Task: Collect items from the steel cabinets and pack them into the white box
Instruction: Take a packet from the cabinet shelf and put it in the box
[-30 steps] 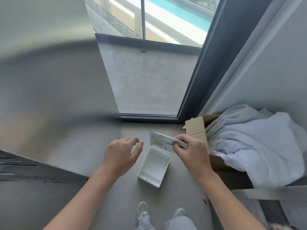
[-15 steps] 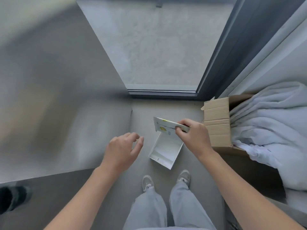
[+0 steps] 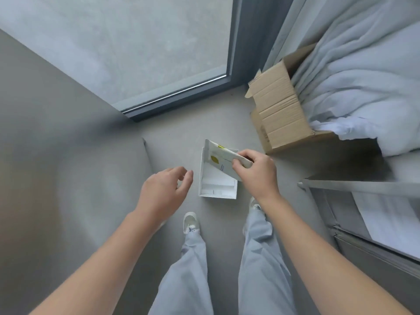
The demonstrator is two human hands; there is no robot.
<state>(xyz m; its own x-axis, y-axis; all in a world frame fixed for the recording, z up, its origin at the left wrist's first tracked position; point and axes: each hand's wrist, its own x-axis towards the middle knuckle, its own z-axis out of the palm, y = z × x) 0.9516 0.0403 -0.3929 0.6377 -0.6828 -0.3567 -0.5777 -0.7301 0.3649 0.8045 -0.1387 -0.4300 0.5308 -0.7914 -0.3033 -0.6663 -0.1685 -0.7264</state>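
Observation:
A small open white box [image 3: 217,189] lies on the grey floor in front of my feet. My right hand [image 3: 256,172] grips a flat white packet [image 3: 218,159] with a yellow mark, holding it tilted above the box's far end. My left hand [image 3: 164,193] hovers just left of the box with fingers loosely curled and nothing in it. The inside of the box looks bare where it shows; the packet and my right hand hide its far right part.
An open cardboard box [image 3: 278,110] filled with pale blue cloth [image 3: 354,87] stands at the right by the window frame [image 3: 179,94]. A steel cabinet [image 3: 363,214] with white sheets sits at the right edge. A grey wall [image 3: 56,155] rises on the left.
The view has tipped downward and my legs and shoes now show. My right hand has brought the packet down closer over the white box. My left hand stays beside the box.

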